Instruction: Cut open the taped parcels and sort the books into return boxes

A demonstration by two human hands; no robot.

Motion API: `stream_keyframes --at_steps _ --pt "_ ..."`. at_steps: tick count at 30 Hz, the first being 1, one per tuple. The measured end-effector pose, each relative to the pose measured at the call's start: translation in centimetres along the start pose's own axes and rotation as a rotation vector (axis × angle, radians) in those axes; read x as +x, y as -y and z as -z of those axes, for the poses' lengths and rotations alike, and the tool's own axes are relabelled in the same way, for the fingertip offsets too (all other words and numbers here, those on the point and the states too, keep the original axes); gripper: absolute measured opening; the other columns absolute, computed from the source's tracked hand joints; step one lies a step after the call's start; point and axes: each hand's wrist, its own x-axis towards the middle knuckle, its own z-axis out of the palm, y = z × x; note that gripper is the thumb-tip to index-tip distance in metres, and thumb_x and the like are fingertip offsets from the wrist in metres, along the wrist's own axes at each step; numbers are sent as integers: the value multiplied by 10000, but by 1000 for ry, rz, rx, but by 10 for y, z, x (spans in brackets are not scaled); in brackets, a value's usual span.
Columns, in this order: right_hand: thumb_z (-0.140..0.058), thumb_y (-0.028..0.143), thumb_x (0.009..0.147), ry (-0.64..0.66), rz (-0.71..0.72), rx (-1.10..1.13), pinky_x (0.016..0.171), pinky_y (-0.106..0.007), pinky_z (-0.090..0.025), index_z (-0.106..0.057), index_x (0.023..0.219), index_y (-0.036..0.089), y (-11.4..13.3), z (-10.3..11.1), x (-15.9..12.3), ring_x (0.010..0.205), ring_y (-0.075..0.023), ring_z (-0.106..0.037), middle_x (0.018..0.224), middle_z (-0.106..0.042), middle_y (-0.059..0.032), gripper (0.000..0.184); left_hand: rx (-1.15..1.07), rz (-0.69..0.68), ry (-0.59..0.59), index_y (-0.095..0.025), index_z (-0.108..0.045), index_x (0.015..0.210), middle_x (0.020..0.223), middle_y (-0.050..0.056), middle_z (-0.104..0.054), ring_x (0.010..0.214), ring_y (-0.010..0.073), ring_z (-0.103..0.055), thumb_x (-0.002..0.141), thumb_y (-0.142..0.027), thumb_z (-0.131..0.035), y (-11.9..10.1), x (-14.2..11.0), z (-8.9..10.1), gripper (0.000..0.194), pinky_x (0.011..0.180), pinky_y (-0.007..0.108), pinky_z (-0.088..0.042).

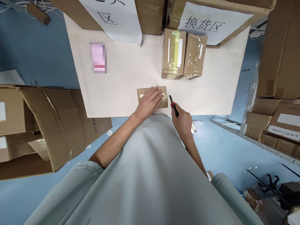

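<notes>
A small brown cardboard box point(163, 103) with shiny clear tape lies at the near edge of the white table. My left hand point(150, 100) rests on top of it, fingers stretched out across the tape. Just right of the box, my right hand point(181, 120) is wrapped round a black and red utility knife point(173, 106). The knife's blade points up and away from me, a small gap from the box's right side. The underside of the small box is hidden.
Two taped cartons point(173, 54) stand side by side on the table point(124, 65), before large boxes with paper signs point(203, 25). A pink blurred item point(97, 57) lies at left. An open carton point(63, 125) stands left of the table; a shelf with boxes point(278, 122) is at right.
</notes>
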Motion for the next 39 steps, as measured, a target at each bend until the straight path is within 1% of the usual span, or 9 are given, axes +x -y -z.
stream_keyframes --at_steps 3,7,15,21,26,29,33,36,39 --pt "-410 374 1197 3 -1 -45 727 -296 -392 -707 1491 240 10 -4 5 858 -245 -721 1034 -838 -78 439 -1 -12 -11 -245 -744 1297 1453 126 -748 1613 336 -553 1187 -368 -486 6 -3 -3 306 1373 712 -405" --pt "-354 333 1209 21 -11 -122 750 -293 -401 -665 1524 229 25 -9 12 885 -241 -722 1112 -839 -94 455 -19 -22 6 -258 -738 1329 1499 120 -741 1632 339 -533 1188 -383 -486 10 -5 -3 315 1375 725 -395" --pt "-277 306 1228 75 -168 -352 828 -316 -514 -566 1596 200 59 -11 7 1006 -271 -791 1199 -838 -147 480 -83 -37 -21 -258 -732 1341 1492 121 -742 1647 330 -515 1207 -392 -436 18 -7 -11 351 1384 718 -382" --pt "-324 264 1222 112 -231 -437 878 -331 -562 -543 1583 170 78 -8 4 1059 -279 -813 1163 -835 -176 433 -103 -39 -37 -258 -719 1355 1467 117 -754 1643 317 -523 1221 -411 -396 20 -9 -16 382 1381 688 -411" --pt "-295 263 1225 126 -276 -431 873 -331 -551 -577 1535 183 80 -9 -6 1065 -284 -815 1131 -839 -162 426 -78 -45 -35 -239 -723 1338 1486 125 -744 1650 309 -517 1235 -394 -349 19 -10 -16 418 1399 663 -391" --pt "-282 283 1231 118 -309 -424 859 -322 -532 -577 1529 194 74 -17 -14 1054 -279 -815 1131 -842 -157 428 -98 -47 -23 -245 -717 1366 1505 128 -730 1666 293 -495 1236 -367 -348 18 -12 -16 410 1409 644 -377" --pt "-314 317 1237 123 -334 -417 817 -327 -501 -613 1513 217 65 -28 -25 990 -286 -811 1051 -839 -147 419 -127 -37 -35 -245 -730 1354 1493 140 -735 1663 303 -498 1228 -361 -374 19 -11 -17 395 1410 652 -372" --pt "-339 344 1238 82 -340 -394 784 -318 -461 -641 1501 239 66 -28 -32 927 -280 -792 1001 -830 -131 413 -140 -37 -41 -237 -741 1330 1477 150 -745 1651 315 -515 1226 -354 -375 20 -10 -18 398 1404 667 -378" --pt "-340 366 1238 9 -309 -347 763 -302 -417 -642 1521 247 74 -21 -32 865 -255 -757 1017 -831 -114 431 -165 -37 -29 -237 -740 1331 1489 149 -741 1652 319 -514 1223 -371 -398 21 -8 -17 383 1407 671 -372"
